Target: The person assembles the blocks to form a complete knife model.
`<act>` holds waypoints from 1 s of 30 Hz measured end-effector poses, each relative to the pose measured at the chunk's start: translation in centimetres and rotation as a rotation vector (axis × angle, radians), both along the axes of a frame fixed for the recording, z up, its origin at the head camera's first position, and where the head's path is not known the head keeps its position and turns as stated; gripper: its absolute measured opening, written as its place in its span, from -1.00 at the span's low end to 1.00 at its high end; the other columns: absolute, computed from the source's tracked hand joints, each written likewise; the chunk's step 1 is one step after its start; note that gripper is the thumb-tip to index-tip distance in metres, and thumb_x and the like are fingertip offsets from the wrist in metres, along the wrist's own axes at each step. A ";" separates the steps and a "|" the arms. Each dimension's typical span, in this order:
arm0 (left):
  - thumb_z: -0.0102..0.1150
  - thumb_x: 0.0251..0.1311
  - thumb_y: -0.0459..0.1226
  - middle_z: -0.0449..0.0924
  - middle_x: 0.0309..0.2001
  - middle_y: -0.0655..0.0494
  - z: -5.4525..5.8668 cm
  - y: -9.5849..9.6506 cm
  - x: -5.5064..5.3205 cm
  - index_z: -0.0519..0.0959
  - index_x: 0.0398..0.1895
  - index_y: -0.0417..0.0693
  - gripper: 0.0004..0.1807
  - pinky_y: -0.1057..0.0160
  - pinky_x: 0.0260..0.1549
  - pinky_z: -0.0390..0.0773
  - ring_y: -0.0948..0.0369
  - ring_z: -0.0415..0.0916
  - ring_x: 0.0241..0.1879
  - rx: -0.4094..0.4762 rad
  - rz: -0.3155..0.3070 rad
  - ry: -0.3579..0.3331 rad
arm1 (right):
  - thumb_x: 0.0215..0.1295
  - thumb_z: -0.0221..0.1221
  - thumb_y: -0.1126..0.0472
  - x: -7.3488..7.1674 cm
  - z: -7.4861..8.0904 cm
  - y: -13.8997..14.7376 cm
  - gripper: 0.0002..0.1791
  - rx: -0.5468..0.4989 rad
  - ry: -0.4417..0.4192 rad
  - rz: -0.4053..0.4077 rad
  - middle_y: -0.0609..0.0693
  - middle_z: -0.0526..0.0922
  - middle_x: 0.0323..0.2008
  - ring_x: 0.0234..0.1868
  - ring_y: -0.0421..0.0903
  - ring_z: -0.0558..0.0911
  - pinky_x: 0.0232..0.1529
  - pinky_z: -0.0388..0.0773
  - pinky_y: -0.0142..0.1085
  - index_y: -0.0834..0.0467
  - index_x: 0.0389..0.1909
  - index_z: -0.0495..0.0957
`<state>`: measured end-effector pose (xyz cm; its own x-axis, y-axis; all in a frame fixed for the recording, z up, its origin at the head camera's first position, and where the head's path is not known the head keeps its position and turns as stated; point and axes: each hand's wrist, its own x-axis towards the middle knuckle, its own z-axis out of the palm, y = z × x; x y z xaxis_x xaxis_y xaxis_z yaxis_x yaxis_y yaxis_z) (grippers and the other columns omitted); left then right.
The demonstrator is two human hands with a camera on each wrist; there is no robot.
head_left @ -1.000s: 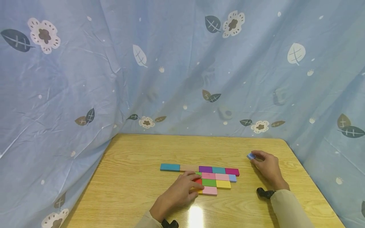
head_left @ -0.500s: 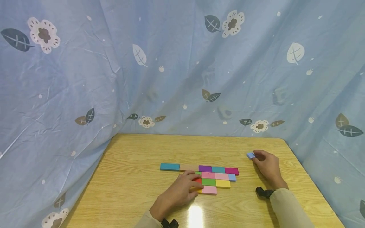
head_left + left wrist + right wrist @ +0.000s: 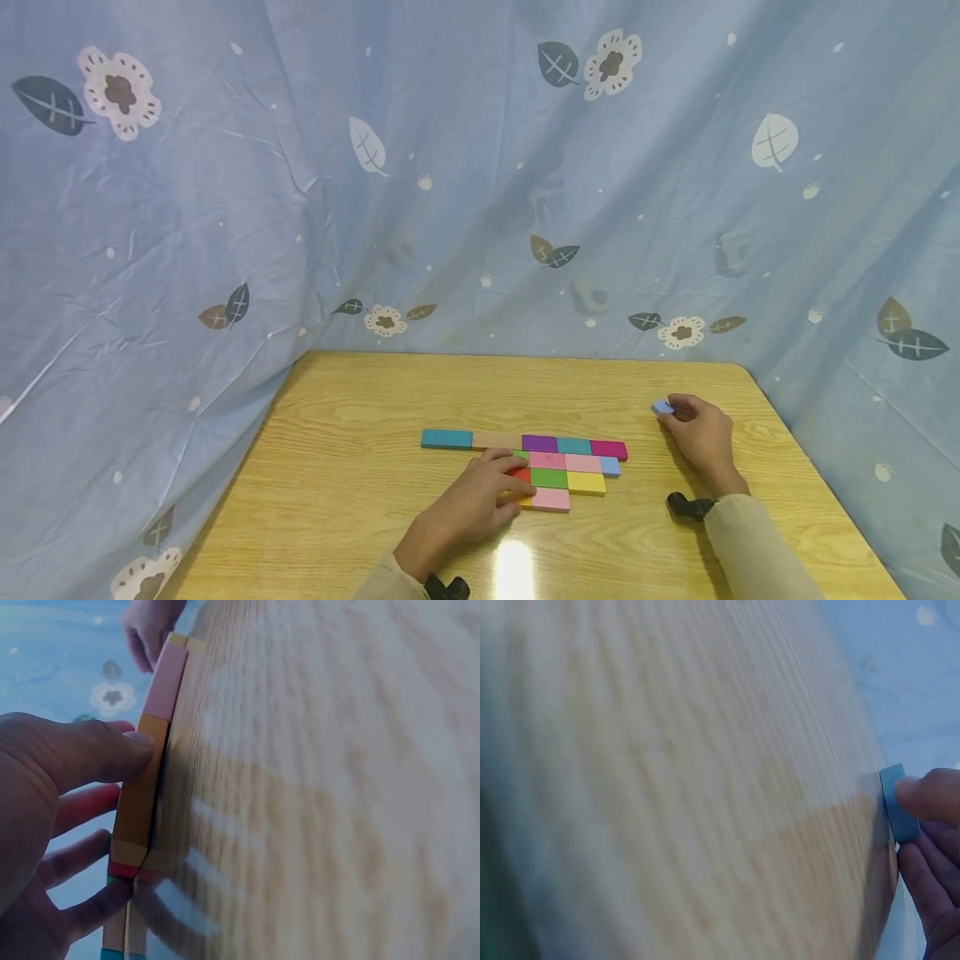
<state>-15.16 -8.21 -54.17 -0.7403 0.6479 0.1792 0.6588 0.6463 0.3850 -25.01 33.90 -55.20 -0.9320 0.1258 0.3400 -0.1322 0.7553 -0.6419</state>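
Note:
My right hand [image 3: 703, 432] pinches a small light-blue block [image 3: 662, 407] at the table's right side; the right wrist view shows the thumb against the block's face [image 3: 898, 808]. My left hand [image 3: 474, 500] rests at the left side of a group of flat coloured blocks, fingers spread over a red block [image 3: 522, 476] and its neighbours. In the left wrist view its thumb touches the side of an orange block [image 3: 139, 791], beside a pink block [image 3: 166, 682]. The left hand covers part of the lower rows.
Behind the left hand, a top row runs from a long blue block [image 3: 446, 438] to a magenta block [image 3: 608, 449]. Green [image 3: 549, 477] and yellow [image 3: 586, 482] blocks lie in the lower rows. The wooden table [image 3: 337, 517] meets a blue patterned curtain [image 3: 450, 208].
The light-blue block has turned slightly in my right hand's fingers. My left hand and the rows of blocks stay in place.

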 end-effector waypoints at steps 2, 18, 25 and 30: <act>0.34 0.45 -0.27 0.60 0.47 0.14 0.0 0.1 0.0 0.83 0.19 0.28 -0.65 -0.14 0.49 0.52 0.03 0.41 0.53 0.008 0.002 0.000 | 0.39 0.48 0.27 0.4 0.1 0.1 -0.59 -0.018 0.002 0.001 0.34 0.83 0.04 0.02 0.26 0.86 -0.20 0.41 -0.83 0.36 0.18 0.73; 0.33 0.42 -0.28 0.59 0.49 0.14 0.2 0.0 0.0 0.83 0.18 0.29 -0.64 -0.18 0.50 0.50 0.05 0.41 0.54 0.024 0.016 -0.013 | 0.31 0.50 0.42 10.0 3.0 -3.2 -0.60 -0.128 0.043 0.277 0.21 0.85 0.06 0.01 -0.54 0.72 -0.05 0.69 -0.65 0.23 0.16 0.78; 0.33 0.41 -0.29 0.59 0.49 0.14 0.2 0.0 0.0 0.84 0.17 0.28 -0.63 -0.17 0.49 0.51 0.05 0.41 0.53 0.025 0.014 -0.022 | 0.27 0.51 0.43 12.5 2.8 -6.3 -0.60 -0.113 -0.026 0.381 0.06 0.88 0.04 0.06 -0.43 0.76 0.00 0.74 -0.55 0.17 0.12 0.81; 0.33 0.41 -0.29 0.60 0.47 0.12 0.3 0.2 0.0 0.84 0.18 0.27 -0.64 -0.13 0.52 0.50 0.04 0.43 0.53 0.023 0.005 -0.013 | 0.23 0.52 0.45 12.7 2.5 -8.5 -0.60 -0.070 -0.022 0.466 -0.04 0.88 0.04 0.12 -0.38 0.75 0.04 0.80 -0.41 0.14 0.09 0.83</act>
<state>-15.19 -8.05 -53.89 -0.7458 0.6400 0.1846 0.6506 0.6405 0.4079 -12.28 25.44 -52.73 -0.9016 -0.2855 0.3249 -0.4323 0.5739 -0.6955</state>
